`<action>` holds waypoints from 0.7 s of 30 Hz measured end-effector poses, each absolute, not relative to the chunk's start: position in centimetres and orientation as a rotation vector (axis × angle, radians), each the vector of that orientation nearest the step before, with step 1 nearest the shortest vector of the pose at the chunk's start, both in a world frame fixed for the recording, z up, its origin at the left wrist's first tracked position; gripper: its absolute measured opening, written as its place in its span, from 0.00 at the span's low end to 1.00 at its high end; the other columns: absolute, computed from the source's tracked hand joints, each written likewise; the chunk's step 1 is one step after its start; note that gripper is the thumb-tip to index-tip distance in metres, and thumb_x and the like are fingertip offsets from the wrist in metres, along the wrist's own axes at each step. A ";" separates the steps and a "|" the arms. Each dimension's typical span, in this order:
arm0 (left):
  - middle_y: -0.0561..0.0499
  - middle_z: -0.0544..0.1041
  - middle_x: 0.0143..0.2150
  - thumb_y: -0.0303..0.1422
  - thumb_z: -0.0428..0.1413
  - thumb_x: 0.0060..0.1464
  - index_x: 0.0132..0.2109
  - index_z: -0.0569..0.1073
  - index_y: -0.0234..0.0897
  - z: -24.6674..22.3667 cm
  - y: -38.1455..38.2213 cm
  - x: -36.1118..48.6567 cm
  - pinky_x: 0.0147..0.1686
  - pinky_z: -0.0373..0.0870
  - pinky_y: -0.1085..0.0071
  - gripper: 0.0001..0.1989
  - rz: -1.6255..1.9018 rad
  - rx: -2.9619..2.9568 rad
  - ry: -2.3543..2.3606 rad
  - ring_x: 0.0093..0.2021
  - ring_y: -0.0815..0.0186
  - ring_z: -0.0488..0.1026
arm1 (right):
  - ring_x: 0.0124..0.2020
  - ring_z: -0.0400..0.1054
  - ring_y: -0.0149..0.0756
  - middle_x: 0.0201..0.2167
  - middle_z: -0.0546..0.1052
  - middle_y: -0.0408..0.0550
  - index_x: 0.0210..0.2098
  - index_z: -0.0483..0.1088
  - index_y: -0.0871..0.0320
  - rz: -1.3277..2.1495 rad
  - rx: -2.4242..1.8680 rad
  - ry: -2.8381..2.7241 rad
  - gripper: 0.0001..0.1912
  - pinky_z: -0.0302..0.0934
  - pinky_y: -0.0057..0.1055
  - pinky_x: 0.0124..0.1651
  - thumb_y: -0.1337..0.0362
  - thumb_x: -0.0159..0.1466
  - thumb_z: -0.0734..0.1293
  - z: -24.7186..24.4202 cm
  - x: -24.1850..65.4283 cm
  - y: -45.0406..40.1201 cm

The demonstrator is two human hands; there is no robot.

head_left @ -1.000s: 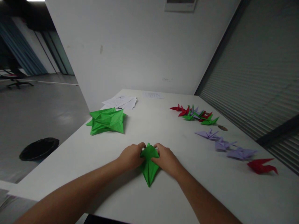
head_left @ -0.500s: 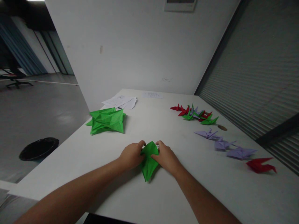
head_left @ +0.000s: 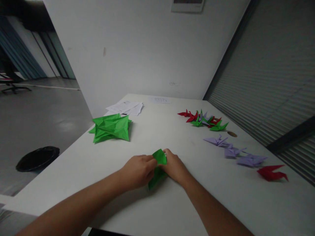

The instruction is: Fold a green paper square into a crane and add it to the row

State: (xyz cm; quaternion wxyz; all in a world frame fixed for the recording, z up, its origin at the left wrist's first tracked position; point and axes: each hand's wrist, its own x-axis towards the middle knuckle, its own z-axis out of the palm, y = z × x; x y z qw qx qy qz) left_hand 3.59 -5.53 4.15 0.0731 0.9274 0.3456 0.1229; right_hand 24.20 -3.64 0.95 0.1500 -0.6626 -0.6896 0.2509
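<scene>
A folded piece of green origami paper [head_left: 160,157] is between my hands at the near middle of the table. My right hand [head_left: 174,165] pinches its right edge, with the thumb on the front and the fingers behind. Across the paper's left side and middle lies my left hand [head_left: 141,170], its fingers curled against the sheet and hiding part of it. The paper's lower tip points down and to the left, toward me.
Creased green sheets [head_left: 112,127] lie piled at the left. Several red, green and purple paper cranes [head_left: 203,119] cluster at the back right, with purple cranes [head_left: 231,151] and a red crane [head_left: 272,172] nearer. Printed papers [head_left: 125,107] lie behind; a black bin [head_left: 38,159] stands on the floor.
My left hand has moved from the paper's left edge to across its front, fingers now curled over the middle. The paper has tilted slightly; my right hand keeps its hold.
</scene>
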 end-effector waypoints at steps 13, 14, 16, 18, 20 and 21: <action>0.30 0.67 0.69 0.43 0.49 0.68 0.65 0.70 0.32 2.7 -7.1 3.3 0.29 0.79 0.58 0.26 -0.107 3.008 1.005 0.33 0.54 0.82 | 0.41 0.76 0.45 0.42 0.81 0.54 0.65 0.61 0.59 0.605 -1.794 -2.089 0.35 0.59 0.31 0.39 0.70 0.60 0.73 1.0 24.4 -3.1; 0.30 0.66 0.70 0.46 0.50 0.68 0.66 0.69 0.32 2.6 -7.0 3.4 0.30 0.80 0.58 0.29 -0.124 2.994 1.023 0.34 0.53 0.82 | 0.41 0.76 0.44 0.42 0.81 0.54 0.65 0.61 0.59 0.604 -1.782 -2.091 0.35 0.59 0.31 0.39 0.70 0.60 0.73 1.0 24.4 -3.1; 0.29 0.64 0.71 0.51 0.50 0.67 0.68 0.68 0.31 2.4 -6.8 3.5 0.31 0.80 0.58 0.33 -0.164 2.973 1.043 0.36 0.52 0.83 | 0.40 0.76 0.43 0.40 0.81 0.52 0.65 0.62 0.59 0.610 -1.769 -2.091 0.35 0.60 0.31 0.39 0.70 0.60 0.73 0.9 24.4 -3.0; 0.27 0.62 0.72 0.54 0.51 0.66 0.70 0.65 0.31 2.0 -6.7 3.6 0.31 0.80 0.56 0.37 -0.207 2.957 1.053 0.36 0.50 0.83 | 0.38 0.76 0.41 0.39 0.81 0.50 0.64 0.62 0.58 0.624 -1.739 -2.088 0.34 0.60 0.31 0.38 0.70 0.60 0.73 0.8 24.6 -3.0; 0.26 0.60 0.72 0.55 0.51 0.65 0.72 0.62 0.30 1.6 -6.6 3.6 0.30 0.79 0.55 0.40 -0.240 2.952 1.058 0.36 0.48 0.83 | 0.37 0.76 0.40 0.38 0.81 0.48 0.63 0.64 0.57 0.648 -1.684 -2.080 0.33 0.62 0.30 0.38 0.71 0.59 0.73 0.8 24.9 -3.0; 0.25 0.60 0.72 0.55 0.51 0.65 0.72 0.61 0.30 1.4 -6.6 3.7 0.30 0.79 0.54 0.41 -0.252 2.955 1.059 0.36 0.48 0.83 | 0.37 0.76 0.40 0.38 0.81 0.48 0.62 0.65 0.57 0.669 -1.658 -2.067 0.32 0.63 0.31 0.38 0.71 0.59 0.73 0.8 25.2 -3.0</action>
